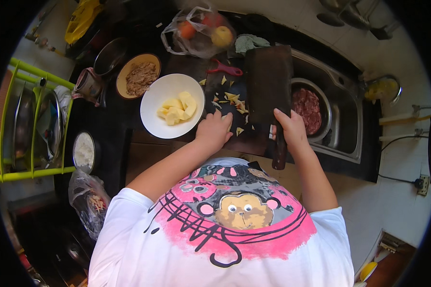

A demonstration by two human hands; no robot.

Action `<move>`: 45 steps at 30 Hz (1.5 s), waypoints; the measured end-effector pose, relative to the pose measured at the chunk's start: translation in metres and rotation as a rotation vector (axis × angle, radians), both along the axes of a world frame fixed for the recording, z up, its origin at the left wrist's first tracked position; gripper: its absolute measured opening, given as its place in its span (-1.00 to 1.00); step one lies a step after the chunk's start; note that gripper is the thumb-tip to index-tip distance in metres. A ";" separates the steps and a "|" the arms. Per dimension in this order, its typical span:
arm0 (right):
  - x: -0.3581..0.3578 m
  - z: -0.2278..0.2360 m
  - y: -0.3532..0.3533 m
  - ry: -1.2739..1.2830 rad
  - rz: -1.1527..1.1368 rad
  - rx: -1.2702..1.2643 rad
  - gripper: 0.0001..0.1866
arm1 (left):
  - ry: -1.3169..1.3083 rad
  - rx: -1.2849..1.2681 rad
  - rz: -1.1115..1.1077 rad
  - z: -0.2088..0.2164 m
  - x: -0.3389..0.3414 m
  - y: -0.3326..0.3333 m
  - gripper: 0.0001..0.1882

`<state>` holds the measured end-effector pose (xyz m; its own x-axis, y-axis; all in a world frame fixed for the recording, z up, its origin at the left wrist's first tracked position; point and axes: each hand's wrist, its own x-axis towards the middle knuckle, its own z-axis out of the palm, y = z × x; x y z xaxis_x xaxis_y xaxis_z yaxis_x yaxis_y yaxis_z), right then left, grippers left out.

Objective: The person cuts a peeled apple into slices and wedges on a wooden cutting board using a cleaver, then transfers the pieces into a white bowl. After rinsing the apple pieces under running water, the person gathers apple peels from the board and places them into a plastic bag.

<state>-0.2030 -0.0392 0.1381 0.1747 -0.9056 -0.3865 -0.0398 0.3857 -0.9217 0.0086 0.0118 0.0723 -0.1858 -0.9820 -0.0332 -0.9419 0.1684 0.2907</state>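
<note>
The picture is round, with black corners all around. Lines bend near the rim, like the green rack (33,119) at nine o'clock. Bright light falls on the white shirt (225,239) at six o'clock and the white plate (165,95) at eleven o'clock. The dark counter (110,138) stays dim. The plastic bag (198,31) at twelve o'clock shines. The edges look soft and blurry.
</note>
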 end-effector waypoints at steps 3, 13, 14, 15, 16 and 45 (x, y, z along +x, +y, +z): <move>-0.005 0.004 0.006 0.032 0.030 -0.003 -0.74 | 0.035 0.060 -0.023 -0.007 0.002 -0.003 -0.55; -0.008 0.000 0.022 0.115 0.040 -0.056 -0.75 | 0.496 -0.246 0.140 0.038 0.050 -0.003 -0.85; -0.009 -0.002 0.022 0.135 0.062 -0.070 -0.75 | 0.529 -0.254 0.174 0.047 0.051 -0.004 -0.86; -0.011 -0.006 0.021 0.155 0.083 -0.084 -0.74 | 0.563 -0.261 0.207 0.051 0.052 -0.006 -0.88; -0.011 -0.008 0.021 0.175 0.112 -0.099 -0.74 | 0.554 -0.263 0.191 0.050 0.053 -0.007 -0.86; -0.028 -0.014 0.054 1.072 0.243 -1.108 -0.57 | 0.034 -0.425 0.094 0.059 0.114 -0.012 -0.55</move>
<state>-0.2315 0.0151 0.1246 0.4436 -0.8047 0.3945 -0.7989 -0.5545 -0.2329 0.1222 -0.0006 0.1310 -0.0892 -0.9198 0.3820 -0.9497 0.1942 0.2456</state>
